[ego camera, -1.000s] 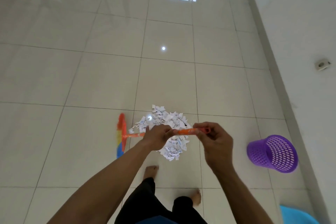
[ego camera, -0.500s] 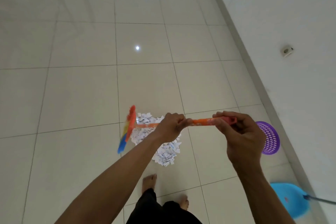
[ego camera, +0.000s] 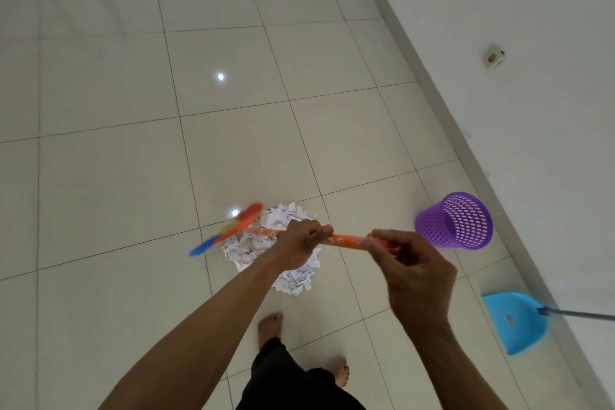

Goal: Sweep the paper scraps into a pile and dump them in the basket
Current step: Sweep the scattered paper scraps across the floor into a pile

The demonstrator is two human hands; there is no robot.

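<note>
White paper scraps lie in one pile on the tiled floor, partly hidden by my left forearm. A broom with an orange handle and a red, yellow and blue head crosses the pile; the blurred head is at the pile's left edge. My left hand grips the handle at mid-length. My right hand holds the handle's top end. The purple perforated basket stands tilted on the floor to the right, near the wall.
A blue dustpan with a long grey handle lies on the floor at the lower right by the wall. The white wall runs diagonally along the right side. My bare feet stand just behind the pile.
The view swung left, so the basket and dustpan now sit further in view. The broom head shifted along the pile's left edge. Both hands kept their grip on the handle.
</note>
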